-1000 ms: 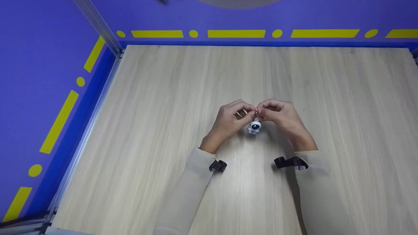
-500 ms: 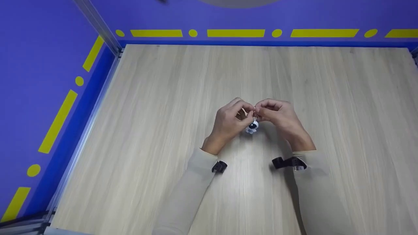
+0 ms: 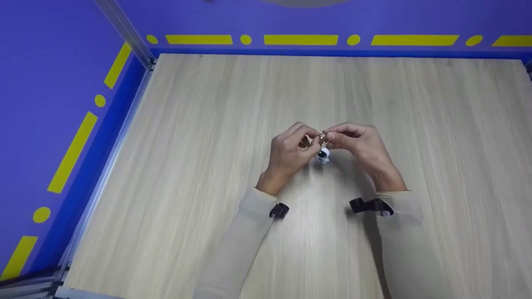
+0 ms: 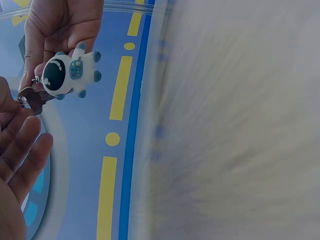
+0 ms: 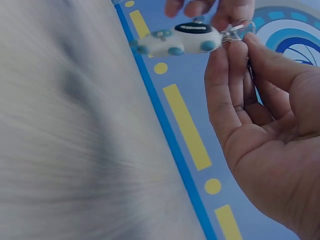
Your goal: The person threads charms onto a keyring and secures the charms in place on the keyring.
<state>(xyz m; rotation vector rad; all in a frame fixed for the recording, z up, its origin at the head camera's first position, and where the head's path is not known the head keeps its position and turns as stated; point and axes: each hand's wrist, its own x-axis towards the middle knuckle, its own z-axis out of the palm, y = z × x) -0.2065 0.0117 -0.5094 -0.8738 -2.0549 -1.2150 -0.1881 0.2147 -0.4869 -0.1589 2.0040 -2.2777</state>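
Note:
A white toy astronaut keychain [image 3: 323,155] with a dark visor hangs between my two hands, a little above the table. The left wrist view shows its blue-green feet and chest panel on the astronaut figure [image 4: 75,72]. My left hand [image 3: 288,150] pinches the metal key ring [image 5: 253,27] at its top, between thumb and forefinger. Opposite it, my right hand [image 3: 362,142] pinches a flat shiny metal piece [image 4: 32,101], seemingly a key, at the ring. Fingertips hide most of where ring and key meet.
The wood-grain table [image 3: 208,166] spreads around both arms. Blue panels with yellow dashes [image 3: 301,40] border its back and left side. A metal frame post [image 3: 124,31] stands at the back left corner. Black camera bands [image 3: 279,210] sit on both wrists.
Both hands have risen slightly away from me, with the keychain between them. The fingertips have parted a little, so a shiny metal piece shows at the ring. The astronaut has turned somewhat.

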